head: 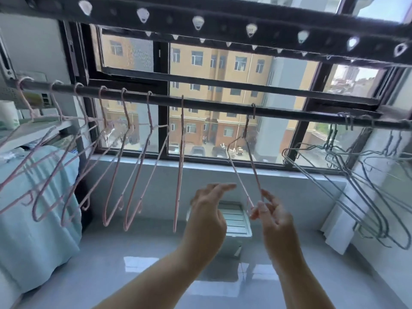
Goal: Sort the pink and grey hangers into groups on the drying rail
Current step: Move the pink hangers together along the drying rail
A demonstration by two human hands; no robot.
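**One pink hanger stranded mid-rail**

My two forearms reach up from the bottom of the view. My left hand (pixel 207 210) is spread and relaxed, holding nothing, its fingertips just beside the hanger I'm working on. My right hand (pixel 272 217) pinches the lower end of that pink hanger (pixel 249 161) between thumb and fingertips.

The hanger's hook sits on the drying rail (pixel 211 104), by itself. To its left, the other pink hangers (pixel 116 166) run in a spaced row towards the wall, the nearest one hanging edge-on. To its right, well apart, the grey hangers (pixel 356 197) crowd together at the far end of the rail. As I judge it, this is the one pink left to slide over to its group.

What could go wrong:

- I hold only the bottom tip, so I have little control over the hook. A pull downward or a twist could tip it off the rail and drop the hanger.
- Dragging from below may make the hook bind instead of sliding, and the frame would then swing.
- A swing to the right could catch the splayed grey wires and tangle.
- A hard push to the left could knock the edge-on pink neighbour into the row.
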